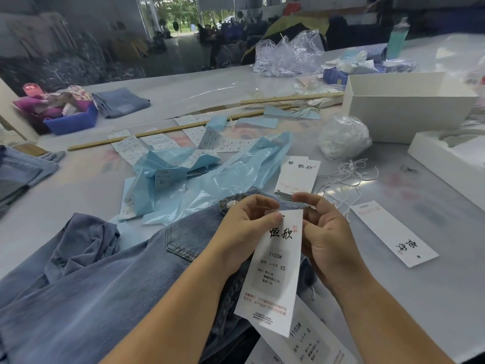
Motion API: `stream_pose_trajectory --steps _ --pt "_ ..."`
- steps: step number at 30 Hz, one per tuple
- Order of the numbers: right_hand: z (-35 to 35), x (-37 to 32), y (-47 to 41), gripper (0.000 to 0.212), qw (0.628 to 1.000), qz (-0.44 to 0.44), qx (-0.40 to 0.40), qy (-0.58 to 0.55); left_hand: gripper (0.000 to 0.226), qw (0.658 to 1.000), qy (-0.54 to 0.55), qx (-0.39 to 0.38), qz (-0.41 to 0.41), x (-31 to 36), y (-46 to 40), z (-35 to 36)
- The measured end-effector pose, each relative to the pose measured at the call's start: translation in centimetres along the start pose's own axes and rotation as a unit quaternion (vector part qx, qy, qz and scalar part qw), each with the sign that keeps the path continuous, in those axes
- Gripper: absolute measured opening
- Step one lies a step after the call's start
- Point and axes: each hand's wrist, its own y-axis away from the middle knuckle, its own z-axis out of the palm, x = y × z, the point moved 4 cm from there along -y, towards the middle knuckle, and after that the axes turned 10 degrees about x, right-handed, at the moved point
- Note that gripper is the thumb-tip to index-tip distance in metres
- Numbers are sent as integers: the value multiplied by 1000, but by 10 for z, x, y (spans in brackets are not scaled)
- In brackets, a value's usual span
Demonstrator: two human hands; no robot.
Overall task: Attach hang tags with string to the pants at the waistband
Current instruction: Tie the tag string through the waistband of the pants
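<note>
Light blue denim pants (110,279) lie across the table's near left, their waistband (236,199) just beyond my hands. A white hang tag (273,269) printed "1103# XS" hangs above them. My left hand (246,227) pinches the tag's top edge with thumb and fingers. My right hand (322,232) is at the tag's top right corner, fingers curled; whether it holds string is too fine to tell. Another tag (307,334) marked "S" lies underneath. Loose white string (346,179) lies to the right.
A stack of hang tags (299,177) and a single tag (393,232) lie nearby. Blue plastic bags (210,174), sticker sheets (157,143), wooden sticks (162,131), a bag of strings (343,136), white boxes (409,106) and a blue bin (73,122) crowd the table.
</note>
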Motion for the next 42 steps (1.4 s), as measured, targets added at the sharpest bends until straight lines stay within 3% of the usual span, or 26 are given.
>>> stream_pose_trajectory --steps 3,6,13,18,20,23,24,26,28,33,36,42 --pt "1 2 0 45 1000 -3 8 9 8 996 -76 40 37 1 1 -3" --pt "1 1 1 28 1000 -6 17 -8 8 980 -166 47 95 2 3 0" --pt "-13 2 3 23 996 -10 25 87 6 963 -218 16 157 7 7 8" --pt "-25 2 0 37 991 86 -51 84 7 942 -282 -27 182 11 10 18" --pt "-29 -4 -1 20 986 92 -73 117 12 929 -309 -36 200 15 9 24" --pt "-37 -8 -5 15 982 113 -89 123 23 913 -346 -36 215 22 4 33" --pt "-38 -10 -6 15 981 128 -92 109 24 907 -356 -40 221 24 2 37" --pt "-41 -12 -9 39 980 141 -98 101 23 894 -378 -51 234 27 -3 46" --pt "-42 -14 -14 51 982 136 -79 105 18 891 -386 -56 233 27 -9 52" --pt "-49 -7 -21 14 990 119 -26 71 16 897 -394 -49 194 23 -29 55" --pt "-57 0 -28 14 988 129 22 86 20 913 -375 -1 158 17 -41 50" --pt "-59 8 -40 16 981 115 54 148 17 848 -524 -26 74 -6 -61 52"
